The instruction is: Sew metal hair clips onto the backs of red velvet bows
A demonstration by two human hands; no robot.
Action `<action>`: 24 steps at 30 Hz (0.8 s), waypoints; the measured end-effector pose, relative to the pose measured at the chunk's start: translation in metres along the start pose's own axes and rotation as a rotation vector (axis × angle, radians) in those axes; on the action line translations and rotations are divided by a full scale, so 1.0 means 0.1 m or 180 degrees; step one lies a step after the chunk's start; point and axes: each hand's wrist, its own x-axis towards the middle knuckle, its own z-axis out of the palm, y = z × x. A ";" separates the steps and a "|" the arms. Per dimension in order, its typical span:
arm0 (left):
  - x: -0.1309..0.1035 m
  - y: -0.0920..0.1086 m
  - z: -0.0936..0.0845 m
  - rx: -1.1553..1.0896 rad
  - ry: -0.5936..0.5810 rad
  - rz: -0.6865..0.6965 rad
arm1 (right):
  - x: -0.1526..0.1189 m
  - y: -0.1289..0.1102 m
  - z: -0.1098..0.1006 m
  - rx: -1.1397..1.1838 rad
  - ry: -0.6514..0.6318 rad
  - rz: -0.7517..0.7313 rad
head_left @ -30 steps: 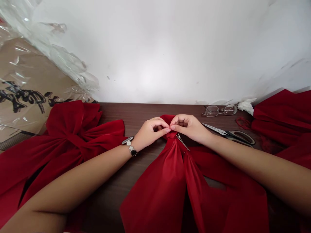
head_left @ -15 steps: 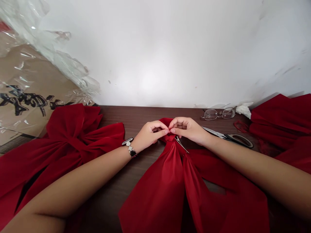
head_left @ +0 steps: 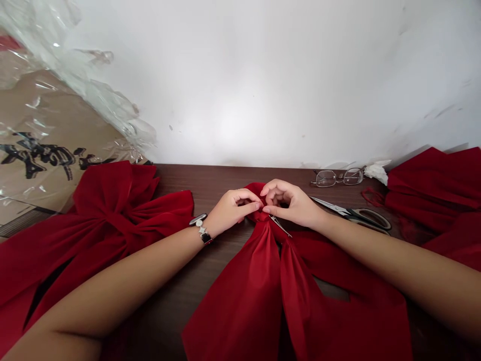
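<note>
On our far left, a cardboard box [head_left: 56,113] with black brush-like writing stands under crumpled clear plastic [head_left: 90,82]. In front of it a large red velvet bow [head_left: 116,215] lies spread, its tails running toward the lower left. Our left forearm reaches over those tails, a watch [head_left: 198,218] with a charm bracelet [head_left: 203,232] at the wrist. Our left hand [head_left: 230,210] has its thumb and index finger pinched together at the knot of a second bow, the red fabric bow [head_left: 253,286], which lies mid-desk with its long tails fanning toward us. A slim metal clip [head_left: 281,226] slants down just below the knot, near our right thumb. Our right hand [head_left: 295,204] meets the knot from the other side, thumb and index finger curved and slightly parted at their tips. Behind our right forearm, scissors [head_left: 353,214] and eyeglasses [head_left: 334,177] rest on the desk [head_left: 188,175]. Beside the glasses we see a crumpled white tissue [head_left: 377,172], then loose red thread [head_left: 373,196] and folded red fabric [head_left: 432,180] at the far right.
</note>
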 end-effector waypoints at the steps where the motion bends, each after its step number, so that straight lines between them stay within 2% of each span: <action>1: 0.00 0.01 0.00 -0.0002 0.0010 0.0017 | -0.01 0.00 0.01 -0.0077 0.0015 -0.0028; 12: 0.01 0.03 0.03 0.0336 0.0045 0.0312 | -0.02 -0.10 0.08 -0.0749 0.0339 -0.0157; 17: 0.00 0.03 0.02 0.0277 0.0022 0.0385 | -0.02 -0.10 0.07 -0.0550 0.0409 -0.0059; 24: -0.03 0.02 -0.04 -0.0176 -0.0184 0.0104 | -0.01 -0.07 0.03 -0.0061 0.0515 0.0224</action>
